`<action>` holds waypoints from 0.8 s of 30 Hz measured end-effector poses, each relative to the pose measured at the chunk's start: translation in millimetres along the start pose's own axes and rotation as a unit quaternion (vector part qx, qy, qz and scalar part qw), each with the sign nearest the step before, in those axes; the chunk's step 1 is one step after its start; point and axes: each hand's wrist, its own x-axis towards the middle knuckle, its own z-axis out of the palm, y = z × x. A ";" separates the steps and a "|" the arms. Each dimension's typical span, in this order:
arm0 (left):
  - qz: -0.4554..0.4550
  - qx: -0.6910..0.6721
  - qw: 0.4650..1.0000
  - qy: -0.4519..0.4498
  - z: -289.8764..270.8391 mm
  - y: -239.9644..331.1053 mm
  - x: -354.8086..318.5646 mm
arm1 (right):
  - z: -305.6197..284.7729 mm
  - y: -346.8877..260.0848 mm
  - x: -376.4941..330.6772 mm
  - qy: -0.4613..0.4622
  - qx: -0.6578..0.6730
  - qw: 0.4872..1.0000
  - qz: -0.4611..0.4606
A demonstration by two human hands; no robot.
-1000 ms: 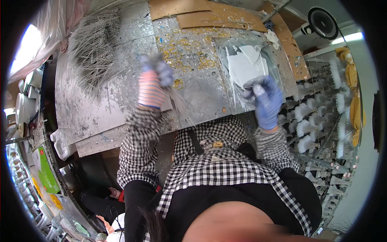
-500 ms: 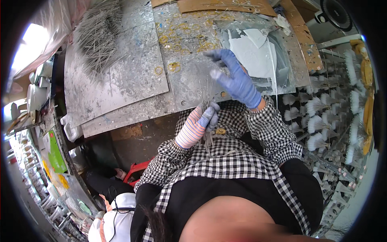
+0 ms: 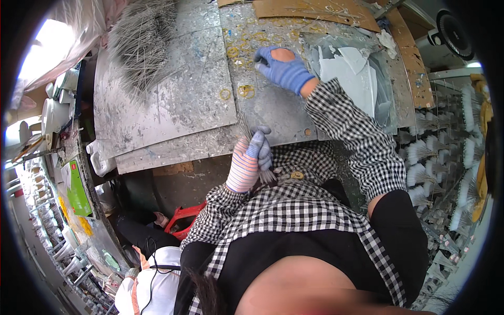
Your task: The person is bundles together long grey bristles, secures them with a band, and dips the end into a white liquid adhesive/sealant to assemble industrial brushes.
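Observation:
My left hand (image 3: 248, 161), in a striped glove with blue fingertips, is closed round a bundle of thin grey wires (image 3: 244, 126) at the near table edge. The wires stick out above the fist, and their lower ends show beneath it. Farther off, over the tabletop, is my right hand (image 3: 286, 71) in a blue glove that leaves part of its back bare. Its fingers are bent and drawn together, pointing down near scattered yellow rubber bands (image 3: 246, 91). Whatever lies between those fingertips is hidden.
A large pile of similar wires (image 3: 144, 47) lies on a stained board (image 3: 199, 105) at the far left. White sheet-like pieces (image 3: 346, 79) rest on a clear plate at the right. Racks of white tufted pieces (image 3: 428, 152) stand on the right; another person (image 3: 149, 278) is at the lower left.
My right hand has swung left and away from me over the table, its spread fingers now drawn together. The left hand still grips the wires, which have tilted and sit lower in the fist.

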 end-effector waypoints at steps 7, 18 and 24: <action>0.204 0.395 0.892 0.083 -16.2 78.0 21.1 | 21.5 13.1 17.9 -0.051 -0.045 0.988 0.141; 0.271 0.926 0.257 -0.054 -89.4 209.2 153.7 | 12.1 27.4 17.6 -0.037 -0.205 0.963 -0.173; 0.285 0.926 0.200 -0.143 -102.4 217.8 149.6 | 2.5 31.8 30.0 -0.025 -0.035 0.957 -0.287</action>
